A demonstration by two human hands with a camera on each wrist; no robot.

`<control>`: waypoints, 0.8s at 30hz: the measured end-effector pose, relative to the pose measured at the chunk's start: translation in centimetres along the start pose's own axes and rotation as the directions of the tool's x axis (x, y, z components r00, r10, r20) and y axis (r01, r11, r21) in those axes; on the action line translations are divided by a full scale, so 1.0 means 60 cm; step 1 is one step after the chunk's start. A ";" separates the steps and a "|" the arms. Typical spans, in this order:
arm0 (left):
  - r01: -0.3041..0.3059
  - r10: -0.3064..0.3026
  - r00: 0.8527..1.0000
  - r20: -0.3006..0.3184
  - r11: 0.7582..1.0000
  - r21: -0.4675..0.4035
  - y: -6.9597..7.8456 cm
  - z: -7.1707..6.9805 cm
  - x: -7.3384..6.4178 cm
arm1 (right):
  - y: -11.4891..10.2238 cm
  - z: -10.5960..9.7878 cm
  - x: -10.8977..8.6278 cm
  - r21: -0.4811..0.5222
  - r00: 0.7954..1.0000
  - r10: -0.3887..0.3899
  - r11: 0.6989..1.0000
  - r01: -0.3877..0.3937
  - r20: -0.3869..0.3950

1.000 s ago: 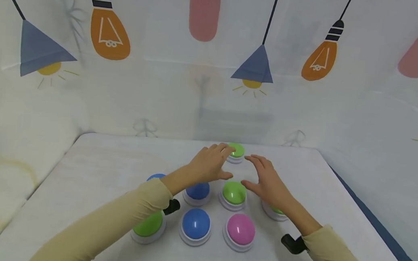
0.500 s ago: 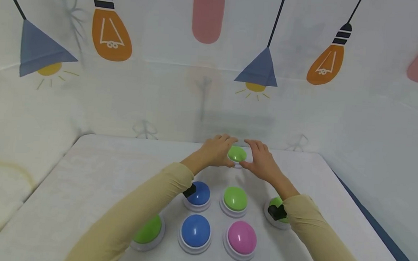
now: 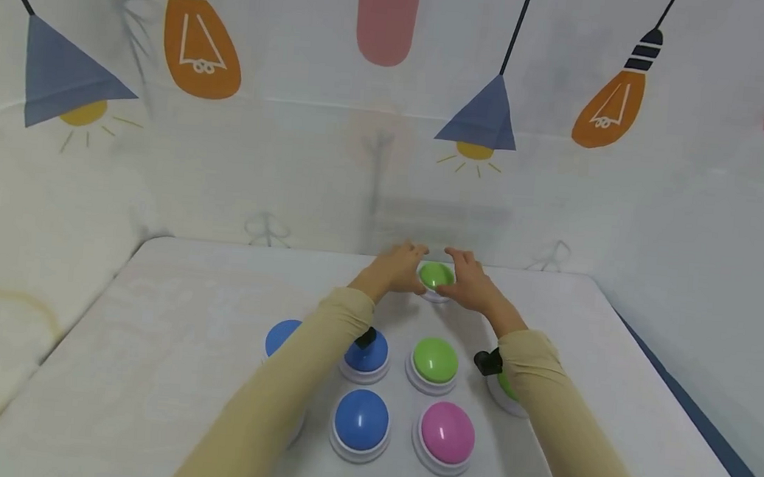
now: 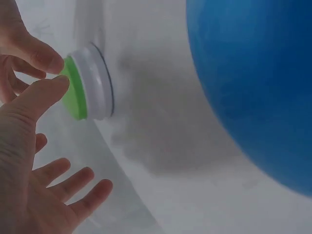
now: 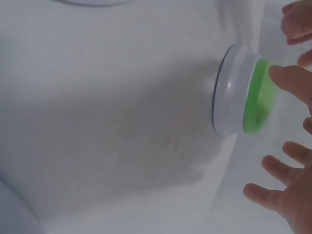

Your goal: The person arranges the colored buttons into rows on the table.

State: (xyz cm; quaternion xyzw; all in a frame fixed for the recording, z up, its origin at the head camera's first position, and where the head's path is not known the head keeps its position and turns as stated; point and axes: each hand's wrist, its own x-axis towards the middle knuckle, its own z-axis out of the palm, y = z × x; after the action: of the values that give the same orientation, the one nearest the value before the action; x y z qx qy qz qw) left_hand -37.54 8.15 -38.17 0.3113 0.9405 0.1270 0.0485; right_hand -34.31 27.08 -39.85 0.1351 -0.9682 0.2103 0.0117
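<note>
At the far edge of the white table stands a green push button (image 3: 436, 274) with a round white base. My left hand (image 3: 394, 269) is on its left side and my right hand (image 3: 474, 280) on its right, fingers spread and relaxed. In the left wrist view my left thumb (image 4: 46, 95) overlaps the green cap (image 4: 78, 100), and the other fingers reach past it. The right wrist view has the right thumb (image 5: 292, 80) overlapping the top of the cap (image 5: 256, 109). Neither hand curls round the button.
Nearer stand a blue button (image 3: 367, 353) partly behind the left wrist camera, a green button (image 3: 435, 361), another blue one (image 3: 361, 420), a pink one (image 3: 447, 433), and a blue one (image 3: 280, 335) by the left sleeve. The right sleeve partly hides a green button (image 3: 507, 386). A lamp-print cloth (image 3: 294, 166) hangs behind.
Both hands have moved forward over the table to the far green button and come closer together around it. The buttons have stayed in their places.
</note>
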 end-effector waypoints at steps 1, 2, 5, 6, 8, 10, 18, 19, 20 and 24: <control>0.011 -0.011 1.000 0.005 1.000 -0.016 -0.003 0.005 0.002 | 0.001 0.004 0.003 0.008 1.000 0.005 1.000 -0.005 0.012; 0.019 -0.018 1.000 0.008 0.999 -0.030 -0.005 0.008 0.003 | 0.001 0.007 0.005 0.013 1.000 0.006 1.000 -0.006 0.019; 0.028 -0.028 1.000 0.010 0.997 -0.068 -0.009 0.017 0.008 | 0.000 0.014 0.012 0.029 0.999 0.025 0.999 -0.026 0.037; 0.027 -0.026 1.000 0.010 0.997 -0.072 -0.008 0.018 0.010 | -0.001 0.015 0.014 0.032 0.998 0.034 0.999 -0.036 0.046; 0.015 -0.014 1.000 0.011 0.998 -0.066 -0.007 0.020 0.015 | -0.002 0.016 0.017 0.035 0.997 0.050 0.998 -0.052 0.063; -0.003 0.003 1.000 0.003 0.999 -0.052 -0.003 0.021 0.022 | -0.001 0.016 0.019 0.029 0.995 0.055 0.998 -0.057 0.078; -0.015 0.015 1.000 0.000 0.999 -0.049 0.010 0.034 0.045 | 0.006 0.020 0.019 0.040 0.992 0.034 0.998 -0.040 0.123; -0.013 0.013 1.000 0.008 0.998 -0.059 0.012 0.035 0.045 | 0.013 0.023 0.021 0.031 0.993 0.012 0.999 -0.016 0.114; -0.016 0.017 1.000 0.018 0.997 -0.070 0.013 0.036 0.046 | 0.015 0.025 0.022 0.027 0.993 0.008 1.000 -0.011 0.115; -0.003 0.009 0.998 0.068 0.995 -0.095 0.013 0.041 0.047 | 0.021 0.028 0.029 0.015 0.994 -0.012 1.000 0.011 0.113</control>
State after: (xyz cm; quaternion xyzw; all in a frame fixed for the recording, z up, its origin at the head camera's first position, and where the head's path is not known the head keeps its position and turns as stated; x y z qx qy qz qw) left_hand -38.94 10.94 -40.35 0.3156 0.9303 0.1612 0.0949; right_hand -36.25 27.02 -41.77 0.1524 -0.9650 0.2091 -0.0429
